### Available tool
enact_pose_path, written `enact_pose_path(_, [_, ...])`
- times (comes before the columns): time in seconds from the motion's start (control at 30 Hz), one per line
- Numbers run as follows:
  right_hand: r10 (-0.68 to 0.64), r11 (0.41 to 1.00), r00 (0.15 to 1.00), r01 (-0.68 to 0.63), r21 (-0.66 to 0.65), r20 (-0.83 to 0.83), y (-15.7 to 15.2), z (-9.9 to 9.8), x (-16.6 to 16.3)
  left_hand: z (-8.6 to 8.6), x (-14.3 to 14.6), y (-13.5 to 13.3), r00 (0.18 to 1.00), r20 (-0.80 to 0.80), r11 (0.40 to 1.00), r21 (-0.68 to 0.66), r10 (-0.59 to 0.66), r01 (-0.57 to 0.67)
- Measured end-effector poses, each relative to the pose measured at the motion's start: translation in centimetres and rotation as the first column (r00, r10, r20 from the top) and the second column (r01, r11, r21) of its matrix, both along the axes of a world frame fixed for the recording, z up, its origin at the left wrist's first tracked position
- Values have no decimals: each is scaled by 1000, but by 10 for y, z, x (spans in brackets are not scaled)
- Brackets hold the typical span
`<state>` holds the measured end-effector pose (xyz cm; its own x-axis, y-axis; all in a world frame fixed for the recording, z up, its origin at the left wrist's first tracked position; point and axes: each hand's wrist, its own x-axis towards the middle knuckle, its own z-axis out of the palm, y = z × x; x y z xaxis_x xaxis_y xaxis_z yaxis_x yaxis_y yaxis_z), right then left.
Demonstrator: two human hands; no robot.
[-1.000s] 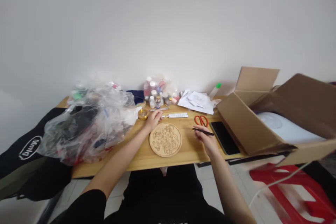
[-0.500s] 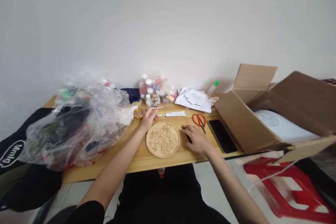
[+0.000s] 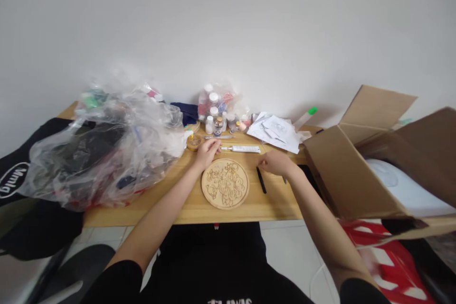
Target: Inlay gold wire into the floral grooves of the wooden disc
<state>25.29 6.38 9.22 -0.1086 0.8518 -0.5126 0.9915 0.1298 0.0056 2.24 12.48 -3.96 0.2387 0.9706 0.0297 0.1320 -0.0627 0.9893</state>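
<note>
A round wooden disc (image 3: 225, 184) with a carved flower pattern lies flat on the wooden table (image 3: 171, 199) in front of me. My left hand (image 3: 207, 151) rests palm down at the disc's upper left edge, fingers stretched toward a white glue tube (image 3: 242, 149), holding nothing. My right hand (image 3: 276, 164) lies to the right of the disc with its fingers curled. A thin dark tip pokes out beneath it; what it covers is hidden. A slim black tool (image 3: 261, 180) lies loose on the table between the disc and my right hand.
A big clear plastic bag (image 3: 107, 152) full of supplies fills the table's left. Small bottles (image 3: 217, 118), a gold tape roll (image 3: 193, 141) and papers (image 3: 278, 130) line the back. An open cardboard box (image 3: 356, 171) stands right, a red stool (image 3: 392, 261) below it.
My right hand carried the black tool toward the disc, set it down and moved right, over where the red scissors lay. The left hand stayed put. The camera shifted.
</note>
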Motion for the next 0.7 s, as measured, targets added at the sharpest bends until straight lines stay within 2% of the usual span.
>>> enact_pose_path(0.13, [14,999,999,-15,-29,-39,-9,-3,8,6,4,-2,995,-104,999,48,3,2])
enact_pose_path(0.3, [-145,977,989,140,164,23,-2,-17,12,24,6,-12,963,-266,992,111,-27,58])
enact_pose_path(0.4, [-255,939,966,234,250,53,2,-27,14,38,-4,-31,931,-364,985,158,-2,64])
enact_pose_path(0.5, [-296,921,954,272,280,46,3,-35,16,46,-19,-59,890,-447,978,208,93,2])
enact_pose_path(0.7, [-306,919,951,287,270,30,7,-42,18,45,-35,-103,800,-560,970,219,214,-106])
